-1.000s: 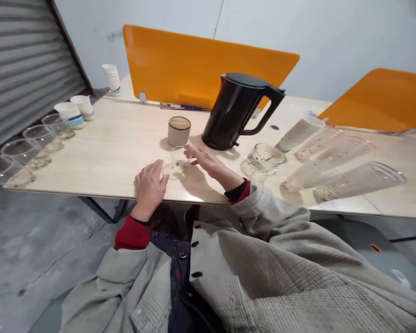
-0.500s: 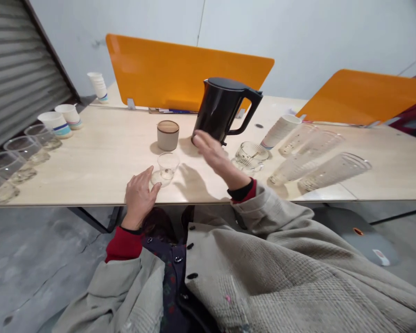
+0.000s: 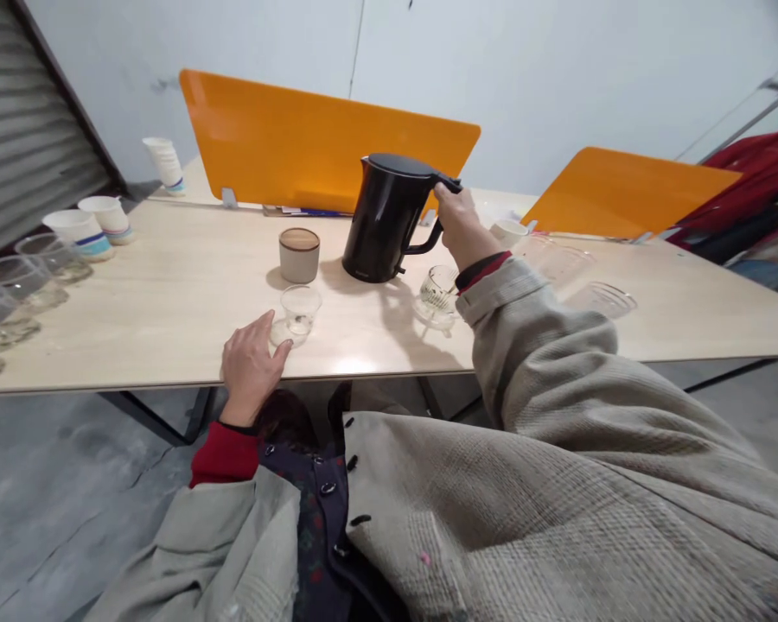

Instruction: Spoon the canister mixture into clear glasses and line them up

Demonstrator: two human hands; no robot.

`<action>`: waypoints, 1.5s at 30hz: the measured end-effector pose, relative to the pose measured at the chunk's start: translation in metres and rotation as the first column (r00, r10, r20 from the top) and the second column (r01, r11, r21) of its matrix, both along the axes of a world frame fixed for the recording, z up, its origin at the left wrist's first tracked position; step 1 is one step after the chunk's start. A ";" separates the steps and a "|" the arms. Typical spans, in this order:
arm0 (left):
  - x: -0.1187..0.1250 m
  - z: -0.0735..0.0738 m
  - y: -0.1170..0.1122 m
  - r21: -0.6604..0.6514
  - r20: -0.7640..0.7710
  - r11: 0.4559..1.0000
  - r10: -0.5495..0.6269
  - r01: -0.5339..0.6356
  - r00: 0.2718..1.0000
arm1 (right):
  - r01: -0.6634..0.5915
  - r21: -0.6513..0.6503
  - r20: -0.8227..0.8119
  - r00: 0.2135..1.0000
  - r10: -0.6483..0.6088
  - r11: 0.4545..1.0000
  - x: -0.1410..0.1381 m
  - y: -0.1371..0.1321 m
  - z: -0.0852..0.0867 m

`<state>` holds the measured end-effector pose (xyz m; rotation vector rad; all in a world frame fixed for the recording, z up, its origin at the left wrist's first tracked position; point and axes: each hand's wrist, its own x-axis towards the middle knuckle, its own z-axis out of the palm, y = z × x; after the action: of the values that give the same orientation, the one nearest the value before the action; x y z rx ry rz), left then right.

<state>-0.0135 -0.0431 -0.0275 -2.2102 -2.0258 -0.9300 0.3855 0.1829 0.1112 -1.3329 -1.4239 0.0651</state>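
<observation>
My right hand [image 3: 459, 223] is at the upper part of the handle of a black electric kettle [image 3: 385, 220], its fingers wrapped round it. The kettle stands upright on the table. My left hand [image 3: 252, 358] rests at the table's front edge, thumb and fingers apart, just left of a clear plastic cup [image 3: 301, 304] with a little dark matter at its bottom. Behind that cup is a grey canister [image 3: 299, 262] with a wooden lid. A ribbed glass cup [image 3: 436, 289] sits on a clear saucer below my right wrist, partly hidden by the sleeve.
Several clear cups [image 3: 22, 281] and two paper cups [image 3: 81, 233] line the left of the table. A stack of paper cups [image 3: 164, 164] stands farther back. Orange dividers [image 3: 324, 142] rise behind the kettle. My right sleeve partly covers stacked clear cups [image 3: 602, 300] on the right.
My right hand has moved right and back from the kettle's front to its handle and closed on it. My left hand stays beside the cup. The view has shifted slightly.
</observation>
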 end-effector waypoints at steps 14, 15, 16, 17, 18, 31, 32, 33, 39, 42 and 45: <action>-0.001 0.000 0.000 0.030 0.048 0.999 0.018 -0.019 0.999 | -0.245 0.087 -0.359 0.897 0.259 0.966 -0.074 -0.092 -0.015; -0.002 -0.001 0.000 0.048 0.071 0.999 0.022 -0.025 0.997 | -0.245 0.096 -0.358 0.896 0.263 0.965 -0.076 -0.104 -0.014; -0.003 -0.001 -0.001 0.072 0.103 0.997 0.018 -0.026 0.995 | -0.245 0.099 -0.361 0.894 0.264 0.964 -0.076 -0.116 -0.013; -0.003 -0.001 -0.003 0.101 0.144 0.995 0.007 -0.022 0.990 | -0.244 0.096 -0.366 0.893 0.262 0.965 -0.076 -0.129 -0.012; -0.003 -0.002 -0.007 0.134 0.190 0.991 -0.012 -0.013 0.982 | -0.242 0.090 -0.374 0.891 0.258 0.966 -0.075 -0.142 -0.011; 0.102 0.009 -0.023 0.198 0.650 0.875 -0.454 0.441 0.609 | -0.236 0.131 -0.361 0.893 0.268 0.963 -0.071 -0.255 0.018; 0.108 0.010 -0.020 0.207 0.686 0.872 -0.452 0.443 0.570 | -0.246 0.116 -0.340 0.901 0.271 0.962 -0.071 -0.258 0.021; 0.112 0.010 -0.018 0.216 0.716 0.870 -0.450 0.443 0.534 | -0.255 0.102 -0.317 0.908 0.274 0.962 -0.071 -0.260 0.024; 0.126 0.020 -0.035 0.222 0.820 0.877 -0.405 0.427 0.404 | -0.295 0.054 -0.190 0.935 0.300 0.954 -0.073 -0.265 0.050; 0.133 0.028 -0.048 0.213 0.871 0.875 -0.372 0.434 0.322 | -0.291 -0.005 -0.123 0.950 0.288 0.957 -0.079 -0.266 0.067; 0.140 0.033 -0.056 0.237 0.914 0.854 -0.358 0.463 0.191 | -0.324 -0.058 -0.107 0.942 0.317 0.944 -0.085 -0.266 0.081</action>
<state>0.1269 -0.0993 0.0057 -2.5731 -1.5344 -2.8700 0.3004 -0.0828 0.1918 -1.1297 -1.5558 0.3975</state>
